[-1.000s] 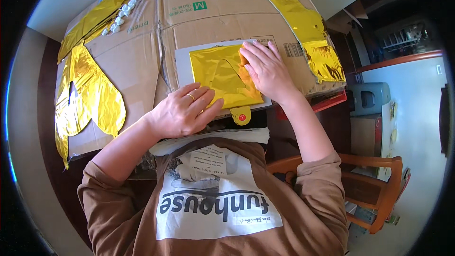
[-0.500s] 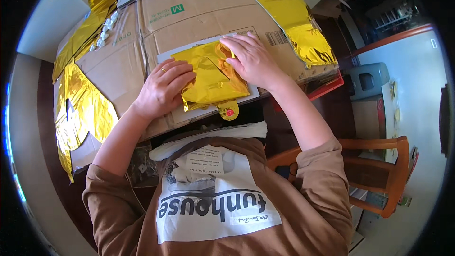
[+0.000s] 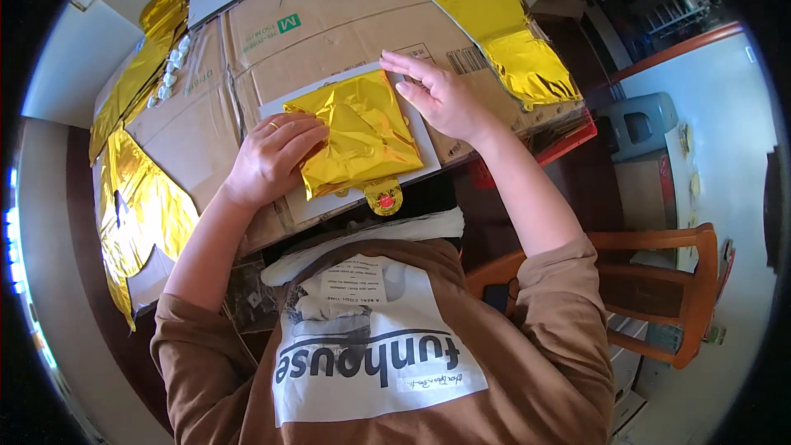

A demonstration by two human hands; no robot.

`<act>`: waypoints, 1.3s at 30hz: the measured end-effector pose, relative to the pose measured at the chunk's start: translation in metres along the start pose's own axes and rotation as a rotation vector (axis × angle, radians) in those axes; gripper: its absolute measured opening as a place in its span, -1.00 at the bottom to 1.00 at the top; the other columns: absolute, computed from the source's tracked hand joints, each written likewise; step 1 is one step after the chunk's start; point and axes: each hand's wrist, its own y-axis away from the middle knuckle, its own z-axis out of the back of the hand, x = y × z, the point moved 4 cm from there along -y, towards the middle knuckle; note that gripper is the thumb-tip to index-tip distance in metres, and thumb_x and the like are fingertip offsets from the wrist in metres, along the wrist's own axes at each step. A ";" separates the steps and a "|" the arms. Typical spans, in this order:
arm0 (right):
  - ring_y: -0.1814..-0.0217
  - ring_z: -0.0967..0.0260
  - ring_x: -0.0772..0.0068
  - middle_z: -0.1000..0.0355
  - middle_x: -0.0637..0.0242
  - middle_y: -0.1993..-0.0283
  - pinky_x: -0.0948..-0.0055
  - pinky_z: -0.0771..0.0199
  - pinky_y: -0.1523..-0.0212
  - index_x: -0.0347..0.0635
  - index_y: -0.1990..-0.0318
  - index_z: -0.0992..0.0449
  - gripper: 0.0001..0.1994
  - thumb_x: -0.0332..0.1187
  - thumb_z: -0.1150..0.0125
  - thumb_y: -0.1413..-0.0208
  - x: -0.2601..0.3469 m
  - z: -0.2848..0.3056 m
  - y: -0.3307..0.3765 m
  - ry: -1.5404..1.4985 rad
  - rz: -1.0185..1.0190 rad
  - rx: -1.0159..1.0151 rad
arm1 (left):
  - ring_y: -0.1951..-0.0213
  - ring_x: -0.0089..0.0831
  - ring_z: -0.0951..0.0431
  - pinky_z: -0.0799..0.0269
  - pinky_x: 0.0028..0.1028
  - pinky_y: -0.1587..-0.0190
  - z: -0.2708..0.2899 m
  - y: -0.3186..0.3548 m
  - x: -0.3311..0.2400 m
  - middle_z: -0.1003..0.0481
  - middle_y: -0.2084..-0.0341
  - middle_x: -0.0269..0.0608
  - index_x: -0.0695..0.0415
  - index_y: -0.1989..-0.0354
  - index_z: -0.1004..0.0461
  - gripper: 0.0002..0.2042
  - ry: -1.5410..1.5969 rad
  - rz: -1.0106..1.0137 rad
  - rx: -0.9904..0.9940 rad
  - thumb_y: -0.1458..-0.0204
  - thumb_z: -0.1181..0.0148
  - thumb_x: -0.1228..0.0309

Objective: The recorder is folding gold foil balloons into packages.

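A flat, folded gold foil balloon (image 3: pixel 362 128) lies on a white card (image 3: pixel 423 148) at the near edge of the cardboard-covered table. Its round tab with a red mark (image 3: pixel 384 198) sticks out toward me. My left hand (image 3: pixel 276 156) is at the foil's left edge, fingers bent together over it; its thumb is hidden. Just off the right edge of the foil, my right hand (image 3: pixel 441 99) is open with its fingers stretched out, holding nothing.
Flattened cardboard (image 3: pixel 321 41) covers the table. Loose gold foil (image 3: pixel 144 206) hangs over its left side, and another gold sheet (image 3: pixel 494 25) lies far right. Small white pieces (image 3: pixel 169 74) sit far left. A wooden chair (image 3: pixel 651 288) stands at the right, beyond a red tray (image 3: pixel 568 144).
My right hand has lifted off the foil and opened beside its right edge. The foil's right side now lies flatter. My left hand stays at the left edge.
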 end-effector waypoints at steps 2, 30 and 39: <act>-0.33 -0.41 0.24 -0.42 0.17 -0.34 0.33 -0.41 -0.29 -0.17 -0.39 -0.30 -0.55 -0.40 -0.02 -0.39 0.003 0.001 0.000 0.071 0.007 0.012 | 0.06 -0.08 -0.65 -0.56 -0.17 -0.03 0.003 -0.002 0.000 -0.62 0.18 -0.04 0.25 0.11 -0.57 -0.65 -0.008 -0.023 0.031 0.14 -0.39 0.51; -0.36 -0.29 -0.03 -0.38 0.05 -0.30 -0.04 -0.16 -0.44 -0.25 -0.17 -0.48 -0.39 -0.17 -0.44 0.04 0.068 -0.009 0.082 0.456 0.243 0.024 | 0.11 -0.19 -0.66 -0.58 -0.36 0.12 0.018 -0.018 0.049 -0.63 0.16 -0.07 0.23 0.02 -0.57 -0.63 0.348 0.446 0.048 0.05 -0.18 0.73; -0.22 -0.38 0.17 -0.48 0.19 -0.10 -0.01 -0.20 -0.44 -0.22 -0.07 -0.55 -0.46 -0.36 -0.46 0.18 0.078 -0.023 0.084 0.645 0.362 0.052 | 0.12 -0.17 -0.65 -0.56 -0.35 0.06 0.024 -0.025 0.045 -0.63 0.17 -0.08 0.21 0.01 -0.58 -0.65 0.307 0.499 -0.018 0.02 -0.21 0.68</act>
